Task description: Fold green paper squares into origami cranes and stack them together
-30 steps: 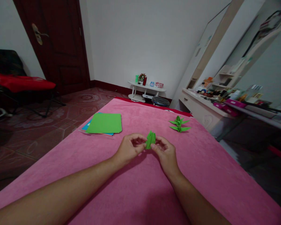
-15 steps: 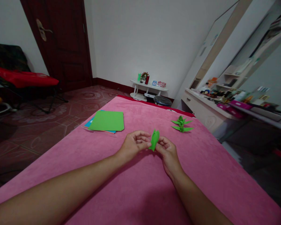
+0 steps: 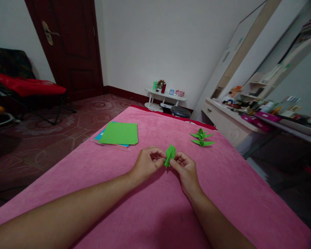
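Between my two hands is a small folded green paper piece [image 3: 170, 155], held upright just above the pink cloth. My left hand [image 3: 150, 160] pinches its left edge between thumb and fingers. On the other side, my right hand [image 3: 186, 166] grips it, the thumb pressed on the lower right of the folds. Two finished-looking green paper figures [image 3: 202, 138] with pointed ends lie close together, beyond my right hand. A stack of square paper sheets [image 3: 119, 133], green on top with blue and other colours peeking out, rests beyond my left hand.
The pink cloth [image 3: 114, 207] covers the surface under my hands. Behind it stands a low white shelf [image 3: 166, 95] with small items. A dressing table [image 3: 228, 117] full of bottles is at the right, a red folding chair [image 3: 38, 87] at the left.
The folded paper has turned a little and its layers have fanned apart. My left fingers have closed in on its edge, and my right thumb has shifted onto its front.
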The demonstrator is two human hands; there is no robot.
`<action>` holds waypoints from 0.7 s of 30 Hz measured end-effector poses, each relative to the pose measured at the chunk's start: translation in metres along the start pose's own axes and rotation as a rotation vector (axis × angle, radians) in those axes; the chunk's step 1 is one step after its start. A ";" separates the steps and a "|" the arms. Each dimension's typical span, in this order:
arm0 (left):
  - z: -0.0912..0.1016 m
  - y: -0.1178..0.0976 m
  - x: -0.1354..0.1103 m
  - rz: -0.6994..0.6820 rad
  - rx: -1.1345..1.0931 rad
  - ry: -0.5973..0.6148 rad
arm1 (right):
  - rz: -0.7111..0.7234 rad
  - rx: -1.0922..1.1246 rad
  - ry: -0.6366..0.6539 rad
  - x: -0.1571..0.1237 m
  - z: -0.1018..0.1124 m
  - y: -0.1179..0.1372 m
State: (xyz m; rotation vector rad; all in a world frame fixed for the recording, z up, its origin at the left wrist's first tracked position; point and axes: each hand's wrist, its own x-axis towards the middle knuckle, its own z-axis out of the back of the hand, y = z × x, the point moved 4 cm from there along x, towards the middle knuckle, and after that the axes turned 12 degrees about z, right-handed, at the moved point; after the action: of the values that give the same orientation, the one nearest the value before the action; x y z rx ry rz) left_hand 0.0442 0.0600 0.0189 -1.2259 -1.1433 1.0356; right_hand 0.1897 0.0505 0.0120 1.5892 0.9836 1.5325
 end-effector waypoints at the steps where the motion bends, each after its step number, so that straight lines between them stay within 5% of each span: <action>1: 0.000 0.000 0.000 -0.007 0.013 0.002 | 0.020 -0.037 -0.016 0.000 0.000 0.002; 8: -0.002 0.007 0.003 0.067 -0.036 0.078 | 0.091 -0.208 -0.100 0.000 -0.002 0.011; 21: 0.002 0.013 0.008 0.233 -0.300 0.028 | -0.047 0.074 -0.090 -0.001 -0.001 -0.003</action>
State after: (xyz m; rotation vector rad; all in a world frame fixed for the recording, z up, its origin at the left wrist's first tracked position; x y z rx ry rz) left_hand 0.0436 0.0688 0.0067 -1.6370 -1.1830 1.0394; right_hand 0.1881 0.0505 0.0087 1.6602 1.0304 1.3949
